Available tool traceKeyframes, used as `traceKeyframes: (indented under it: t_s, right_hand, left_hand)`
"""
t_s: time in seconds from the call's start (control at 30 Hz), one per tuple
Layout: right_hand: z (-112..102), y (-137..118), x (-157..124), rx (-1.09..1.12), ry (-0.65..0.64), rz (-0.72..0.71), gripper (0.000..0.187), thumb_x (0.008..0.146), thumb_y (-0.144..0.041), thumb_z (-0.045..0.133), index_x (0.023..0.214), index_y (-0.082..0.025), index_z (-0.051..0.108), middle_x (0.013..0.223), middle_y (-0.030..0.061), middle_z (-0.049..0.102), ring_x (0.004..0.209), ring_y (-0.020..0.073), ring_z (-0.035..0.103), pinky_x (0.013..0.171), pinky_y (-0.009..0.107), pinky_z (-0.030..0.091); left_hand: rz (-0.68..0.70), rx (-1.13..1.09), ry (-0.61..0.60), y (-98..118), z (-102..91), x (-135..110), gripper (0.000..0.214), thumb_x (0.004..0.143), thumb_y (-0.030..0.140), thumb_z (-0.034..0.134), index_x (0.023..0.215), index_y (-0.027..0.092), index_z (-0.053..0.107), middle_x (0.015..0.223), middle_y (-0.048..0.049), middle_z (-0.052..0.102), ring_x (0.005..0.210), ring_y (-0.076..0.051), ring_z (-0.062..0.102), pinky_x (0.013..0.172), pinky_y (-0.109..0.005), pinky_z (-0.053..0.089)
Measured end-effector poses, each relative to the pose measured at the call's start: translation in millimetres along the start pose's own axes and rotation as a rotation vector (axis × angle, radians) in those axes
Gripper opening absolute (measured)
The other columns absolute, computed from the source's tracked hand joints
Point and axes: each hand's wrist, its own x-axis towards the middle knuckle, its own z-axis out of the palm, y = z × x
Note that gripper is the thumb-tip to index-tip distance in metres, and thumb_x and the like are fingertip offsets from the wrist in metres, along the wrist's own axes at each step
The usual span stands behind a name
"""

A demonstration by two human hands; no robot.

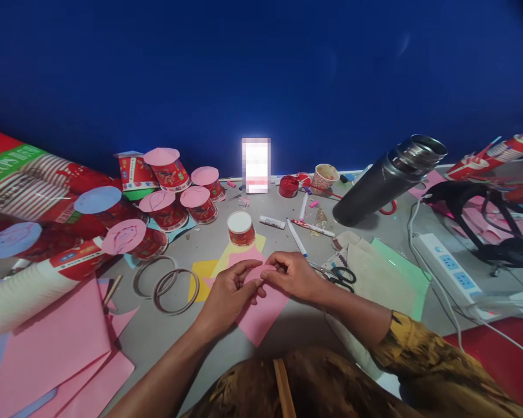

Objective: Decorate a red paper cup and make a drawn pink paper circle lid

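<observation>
My left hand (229, 291) and my right hand (293, 274) meet over a small pink paper piece (258, 273), both pinching it between fingers and thumbs. Under them lies a larger pink sheet (261, 316) on the grey table (157, 334), over yellow paper (203, 271). Just beyond the hands stands an upturned red paper cup (241, 228). Black-handled scissors (342, 275) lie right beside my right hand.
Several red cups capped with pink discs (171, 197) crowd the back left. Two tape rings (168, 283), pink sheets (47, 348), a cup stack (35, 284), markers (297, 238), a dark flask (386, 181), a power strip (447, 270), headphones (490, 226) and a lit phone (256, 165) surround the hands.
</observation>
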Motion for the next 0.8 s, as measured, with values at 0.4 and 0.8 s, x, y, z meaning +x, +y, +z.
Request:
traceKeyframes:
  t_s: [0.4,0.8]
  right_hand:
    - [-1.5,-4.6,3.3,0.018,-0.016,0.04,0.015,0.086,-0.027,0.078,0.079,-0.015,0.073,0.064,-0.0061,0.057,0.061,0.0091,0.047,0.058,0.021,0.034]
    - [-4.0,-8.3,1.5,0.021,-0.021,0.055,0.022,0.083,-0.031,0.084,0.078,-0.015,0.071,0.063,-0.0067,0.058,0.059,0.009,0.047,0.057,0.021,0.034]
  left_hand:
    - [-0.046,-0.014,-0.031,-2.8,-1.0,4.1,0.059,0.077,0.048,0.084,0.119,0.01,0.067,0.071,-0.0099,0.079,0.058,-0.018,0.068,0.058,-0.029,0.055]
    - [-0.122,-0.064,-0.007,1.4,0.3,4.4,0.047,0.067,0.052,0.092,0.082,0.012,0.072,0.079,-0.0136,0.081,0.062,-0.023,0.076,0.053,-0.029,0.058]
